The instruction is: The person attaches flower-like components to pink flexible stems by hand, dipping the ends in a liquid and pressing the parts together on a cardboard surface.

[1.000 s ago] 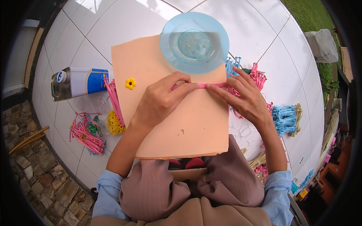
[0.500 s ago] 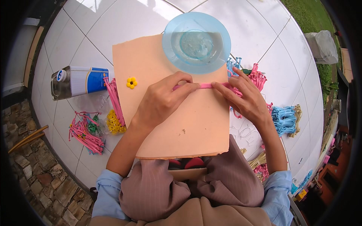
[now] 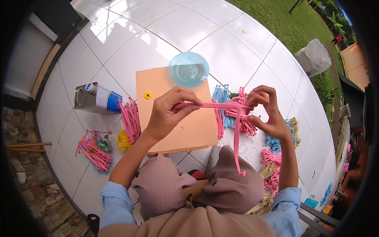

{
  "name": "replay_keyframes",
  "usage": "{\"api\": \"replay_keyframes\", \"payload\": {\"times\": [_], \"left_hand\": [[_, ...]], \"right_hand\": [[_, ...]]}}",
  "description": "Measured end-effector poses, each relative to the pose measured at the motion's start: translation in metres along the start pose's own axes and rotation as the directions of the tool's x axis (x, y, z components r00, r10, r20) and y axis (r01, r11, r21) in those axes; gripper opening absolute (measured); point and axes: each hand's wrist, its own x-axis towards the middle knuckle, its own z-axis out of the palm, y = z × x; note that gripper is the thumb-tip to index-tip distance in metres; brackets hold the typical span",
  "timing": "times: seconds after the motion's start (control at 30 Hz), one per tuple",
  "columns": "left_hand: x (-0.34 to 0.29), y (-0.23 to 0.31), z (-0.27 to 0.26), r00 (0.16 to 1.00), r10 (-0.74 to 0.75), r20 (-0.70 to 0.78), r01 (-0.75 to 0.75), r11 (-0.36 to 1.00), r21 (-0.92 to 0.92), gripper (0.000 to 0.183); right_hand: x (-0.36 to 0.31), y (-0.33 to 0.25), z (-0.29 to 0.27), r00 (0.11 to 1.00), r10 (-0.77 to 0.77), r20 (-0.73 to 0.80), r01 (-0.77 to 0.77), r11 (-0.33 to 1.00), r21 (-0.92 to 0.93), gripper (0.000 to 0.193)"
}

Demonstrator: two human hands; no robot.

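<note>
A pink, soft-looking strip (image 3: 217,105) is stretched level between my hands, above the board. My left hand (image 3: 167,112) pinches its left end between thumb and fingers. The curled fingers of my right hand (image 3: 270,112) hold its other end, with the thumb a little apart below. From near that end a second pink length hangs down, finishing in a small knob over my knee. Beneath lies a tan board (image 3: 177,138) with a yellow flower piece (image 3: 147,95) on it. A clear blue plate (image 3: 188,69) overlaps the board's far edge.
To the left are a metal can (image 3: 96,98), pink strips (image 3: 130,118), yellow flower pieces (image 3: 124,141) and a mixed pink bundle (image 3: 94,152). Blue strips (image 3: 223,104) and pink bundles (image 3: 272,158) lie on the white tiles at right. A pale sack (image 3: 314,58) stands by the grass.
Both hands have lifted the pink strip off the board and spread farther apart. A hanging pink length now shows below the right hand. The view has shifted, taking in more of the surroundings.
</note>
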Motion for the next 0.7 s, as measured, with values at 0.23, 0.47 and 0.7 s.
{"api": "replay_keyframes", "payload": {"times": [0.23,0.47,0.7], "left_hand": [[0.043,0.104,-0.057,0.859,0.363,-0.361,-0.364,0.929,0.068,0.03],[0.011,0.18,-0.031,0.478,0.665,0.574,-0.746,-0.037,0.665,0.061],[0.034,0.163,0.012,0.523,0.641,0.562,-0.821,0.202,0.534,0.023]], "right_hand": [[0.004,-0.143,-0.049,0.994,0.113,-0.01,-0.107,0.965,0.239,0.045],[0.03,-0.197,-0.038,0.982,0.117,-0.146,-0.021,0.846,0.533,0.043],[0.029,-0.164,-0.013,0.923,0.295,-0.248,-0.061,0.747,0.661,0.046]]}}
